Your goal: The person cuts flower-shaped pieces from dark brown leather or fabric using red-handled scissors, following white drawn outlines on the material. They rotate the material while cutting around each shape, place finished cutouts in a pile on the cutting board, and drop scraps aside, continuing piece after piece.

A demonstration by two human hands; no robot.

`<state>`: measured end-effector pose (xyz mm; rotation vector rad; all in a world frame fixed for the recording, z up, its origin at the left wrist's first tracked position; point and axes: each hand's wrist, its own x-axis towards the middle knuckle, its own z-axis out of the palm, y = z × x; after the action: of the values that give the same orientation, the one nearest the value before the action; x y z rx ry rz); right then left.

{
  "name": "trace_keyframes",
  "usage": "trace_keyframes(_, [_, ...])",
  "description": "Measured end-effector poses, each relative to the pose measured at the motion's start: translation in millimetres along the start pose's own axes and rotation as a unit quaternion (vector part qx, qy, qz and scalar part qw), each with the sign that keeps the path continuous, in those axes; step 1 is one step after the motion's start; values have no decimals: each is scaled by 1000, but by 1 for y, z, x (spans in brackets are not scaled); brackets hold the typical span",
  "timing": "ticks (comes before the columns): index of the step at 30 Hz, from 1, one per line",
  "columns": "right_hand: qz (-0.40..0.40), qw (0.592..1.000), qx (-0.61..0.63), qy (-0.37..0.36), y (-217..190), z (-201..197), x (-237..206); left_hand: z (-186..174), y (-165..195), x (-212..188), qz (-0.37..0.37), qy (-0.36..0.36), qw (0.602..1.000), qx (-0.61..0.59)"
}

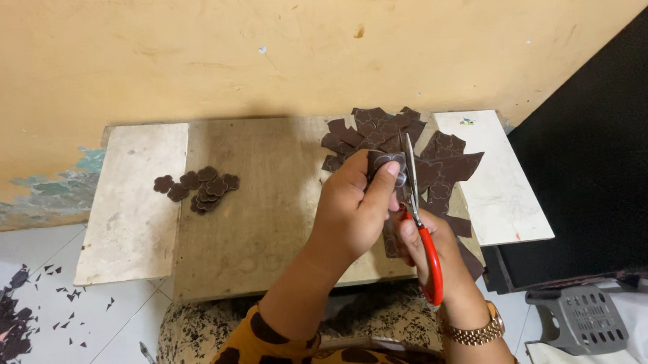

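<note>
Over a wooden board (264,210): left hand (353,207) pinching a brown piece (384,162), right hand (425,243) gripping red-handled scissors (419,213) whose blades rise just beside it. Cut flower shapes (205,187) piled left, uncut brown pieces (446,161) right.

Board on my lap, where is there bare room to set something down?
The middle of the board is bare, between the cut shapes on the left and the left hand. The pale strip at the left edge is bare below those shapes. The right is crowded: brown scraps, scissors and the right hand.
</note>
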<state>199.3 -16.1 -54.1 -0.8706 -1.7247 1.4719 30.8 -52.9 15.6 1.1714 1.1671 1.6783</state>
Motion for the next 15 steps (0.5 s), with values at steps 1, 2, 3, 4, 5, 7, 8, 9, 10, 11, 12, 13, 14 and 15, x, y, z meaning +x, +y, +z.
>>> trace_keyframes(1, [7, 1000, -1, 0, 0, -1, 0, -2, 1, 0, 2, -3, 1000, 4])
trace_keyframes(2, [14, 1000, -1, 1, -1, -2, -1, -3, 1, 0, 4, -6, 1000, 8])
trace_keyframes(3, [13, 1000, -4, 0, -1, -2, 0, -4, 2, 0, 6, -10, 1000, 12])
trace_keyframes(4, [13, 1000, -6, -1, -1, -2, -1, -5, 2, 0, 2, -13, 1000, 10])
trace_keyframes(5, [14, 1000, -8, -3, -2, -2, -2, -6, 2, -1, -2, -16, 1000, 7])
trace_keyframes(7, [14, 1000, -26, 2, -2, -1, 0, -8, 3, 0, -2, -19, 1000, 10])
trace_keyframes(8, [15, 999, -35, 4, -3, -1, 0, -9, 2, 0, 0, -19, 1000, 15])
trace_keyframes(9, [18, 999, -34, 3, -3, -1, 1, -10, 1, 0, 2, -20, 1000, 19])
trace_keyframes(10, [24, 999, -33, 3, -3, -1, -1, -11, 0, -1, -10, -22, 1000, -3])
trace_keyframes(11, [28, 999, -32, 2, -3, -1, -1, -12, -2, 1, -21, -24, 999, -25])
trace_keyframes(12, [27, 999, -27, 3, -3, -1, 0, -12, -3, 3, -31, -26, 998, -48])
trace_keyframes(13, [29, 999, -21, 5, -3, 1, -2, -13, -5, 5, -38, -25, 996, -71])
trace_keyframes(14, [31, 999, -15, 5, -2, 2, -2, -14, -8, 7, -45, -23, 994, -94])
trace_keyframes(15, [24, 999, -22, 7, -1, 4, -1, -14, -10, 9, -50, -20, 992, -118])
